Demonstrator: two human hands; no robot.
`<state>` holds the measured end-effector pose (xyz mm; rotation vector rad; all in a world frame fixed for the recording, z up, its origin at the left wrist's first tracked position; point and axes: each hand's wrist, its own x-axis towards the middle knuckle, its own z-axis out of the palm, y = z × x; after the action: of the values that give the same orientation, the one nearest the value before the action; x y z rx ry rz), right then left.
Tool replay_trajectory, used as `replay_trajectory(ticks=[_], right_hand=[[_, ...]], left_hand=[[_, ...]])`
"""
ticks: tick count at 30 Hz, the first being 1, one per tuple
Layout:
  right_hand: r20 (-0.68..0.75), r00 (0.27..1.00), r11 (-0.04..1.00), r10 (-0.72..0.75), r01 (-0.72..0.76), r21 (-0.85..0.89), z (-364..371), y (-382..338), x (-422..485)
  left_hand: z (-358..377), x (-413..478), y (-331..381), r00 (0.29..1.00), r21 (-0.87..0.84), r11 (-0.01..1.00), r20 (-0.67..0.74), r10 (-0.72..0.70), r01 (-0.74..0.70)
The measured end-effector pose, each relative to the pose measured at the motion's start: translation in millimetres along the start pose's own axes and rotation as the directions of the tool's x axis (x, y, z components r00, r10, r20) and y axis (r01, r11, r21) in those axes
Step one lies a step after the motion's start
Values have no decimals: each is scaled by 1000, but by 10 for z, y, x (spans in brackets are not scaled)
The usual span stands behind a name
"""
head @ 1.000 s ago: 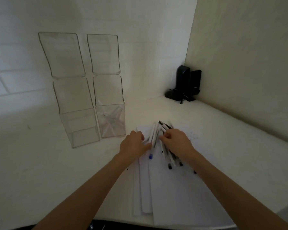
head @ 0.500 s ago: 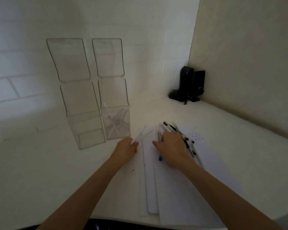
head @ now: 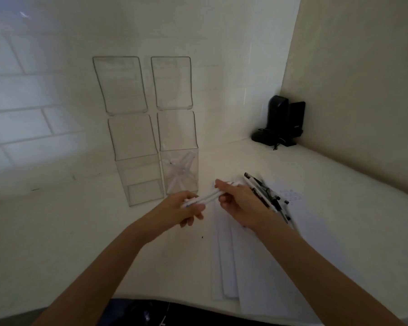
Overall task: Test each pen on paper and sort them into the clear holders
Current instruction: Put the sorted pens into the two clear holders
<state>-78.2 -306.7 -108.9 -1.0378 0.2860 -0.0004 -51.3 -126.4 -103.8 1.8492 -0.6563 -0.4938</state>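
Observation:
Two clear holders stand against the wall: the left holder looks empty, the right holder has several white pens in it. My left hand and my right hand both grip a small bundle of white pens held above the table, in front of the right holder. A pile of dark pens lies on white paper sheets just right of my right hand.
A black device with a cable sits in the back right corner. A beige side wall runs along the right. The paper sheets overhang toward the table's front edge.
Both hands lifted off the paper and moved left with white pens; before, the right hand lay flat on the pile and the left hand held pens alone.

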Motion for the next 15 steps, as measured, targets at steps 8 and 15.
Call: replay_trajectory(ticks=[8, 15], right_hand=[[75, 997, 911, 32, -60, 407, 344, -13, 40], [30, 996, 975, -82, 74, 212, 515, -221, 75]], left_hand=[[-150, 5, 199, 813, 120, 939, -472, 340, -322], [-724, 112, 754, 438, 566, 767, -632, 640, -302]])
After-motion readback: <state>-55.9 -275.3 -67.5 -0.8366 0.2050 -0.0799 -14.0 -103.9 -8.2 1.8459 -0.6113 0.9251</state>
